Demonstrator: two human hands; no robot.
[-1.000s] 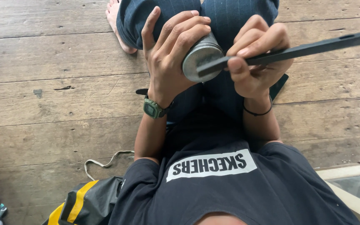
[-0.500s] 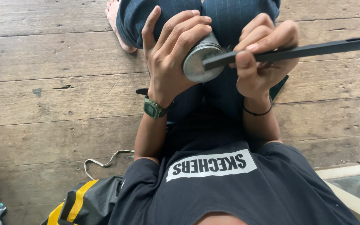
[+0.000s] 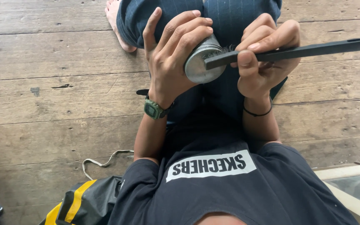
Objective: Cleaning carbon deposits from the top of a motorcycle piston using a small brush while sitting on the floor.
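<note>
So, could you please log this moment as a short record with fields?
Left hand: wrapped round a metal cylinder, flat end toward the camera
Right hand: grips a black brush near its head
Brush: bristles against the cylinder's side, handle pointing right
Wrists: green watch on left, black band on right
Seat: plank floor, bare foot visible

One label in view: a white rectangular patch (image 3: 211,165) with dark lettering, printed across the chest of the person's black shirt (image 3: 238,196), low in the frame. The green wristwatch (image 3: 154,109) faces away; no screen is readable. No packages or signs.
</note>
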